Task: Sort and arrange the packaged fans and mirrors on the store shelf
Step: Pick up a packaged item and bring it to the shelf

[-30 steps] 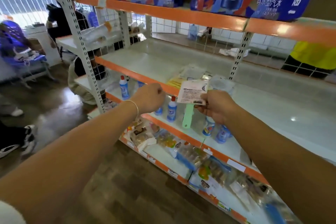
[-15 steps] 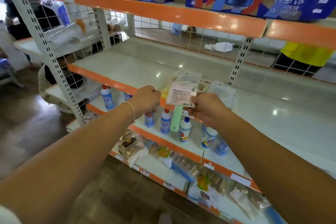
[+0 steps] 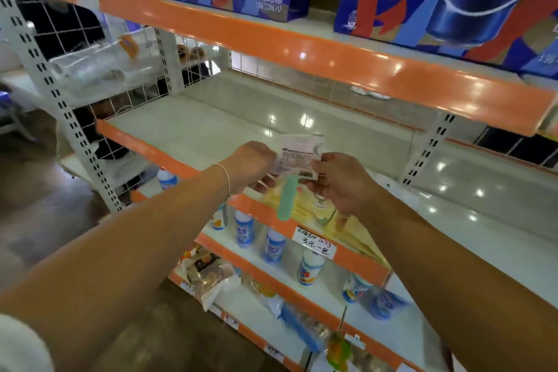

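Observation:
A packaged fan [image 3: 297, 160] with a white printed card and a green handle hanging below is held in front of the middle shelf [image 3: 193, 136]. My right hand [image 3: 341, 187] grips the card's right edge. My left hand [image 3: 250, 167] touches the card's left edge with its fingers curled; whether it grips is unclear. Under the hands, several yellow flat packages [image 3: 305, 211] lie at the front of the shelf, partly hidden by my hands.
Blue cola cartons [image 3: 453, 0] fill the top shelf. White bottles [image 3: 273, 246] stand on the shelf below, behind a handwritten price tag [image 3: 315, 243]. Snack bags [image 3: 208, 276] lie on the lowest shelf. A white upright [image 3: 425, 154] divides the bays. A person sits behind the wire grid at left.
The view has moved closer to the shelf and tilted up. My left hand has come to the fan package's left edge; the right hand still holds it, now over the yellow packages.

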`<act>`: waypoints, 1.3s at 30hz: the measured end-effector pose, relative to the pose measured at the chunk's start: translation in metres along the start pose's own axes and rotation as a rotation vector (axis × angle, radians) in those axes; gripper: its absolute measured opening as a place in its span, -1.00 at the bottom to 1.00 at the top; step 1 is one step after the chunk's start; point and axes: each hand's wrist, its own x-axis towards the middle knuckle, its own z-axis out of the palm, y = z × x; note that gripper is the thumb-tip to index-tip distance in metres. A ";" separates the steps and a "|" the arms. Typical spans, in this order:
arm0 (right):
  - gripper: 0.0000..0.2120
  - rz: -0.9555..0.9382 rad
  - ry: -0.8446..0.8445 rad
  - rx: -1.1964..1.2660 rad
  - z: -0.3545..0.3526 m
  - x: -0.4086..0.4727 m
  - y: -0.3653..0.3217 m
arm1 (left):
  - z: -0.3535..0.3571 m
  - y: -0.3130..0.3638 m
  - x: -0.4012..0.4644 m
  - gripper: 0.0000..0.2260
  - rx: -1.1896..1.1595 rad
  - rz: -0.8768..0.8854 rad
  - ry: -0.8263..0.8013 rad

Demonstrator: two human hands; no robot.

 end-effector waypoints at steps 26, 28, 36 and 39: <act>-0.90 0.023 0.315 -0.115 0.122 0.113 0.008 | -0.130 -0.052 0.145 -0.81 0.025 0.012 -0.141; -0.85 0.035 0.359 -0.128 0.132 0.120 0.011 | -0.146 -0.059 0.156 -0.81 0.014 -0.015 -0.136; -0.90 0.081 0.519 -0.154 0.152 0.117 0.050 | -0.193 -0.094 0.205 -0.81 0.062 -0.114 -0.126; -0.89 0.061 0.532 -0.219 0.156 0.116 0.066 | -0.203 -0.100 0.219 -0.81 0.108 -0.065 -0.102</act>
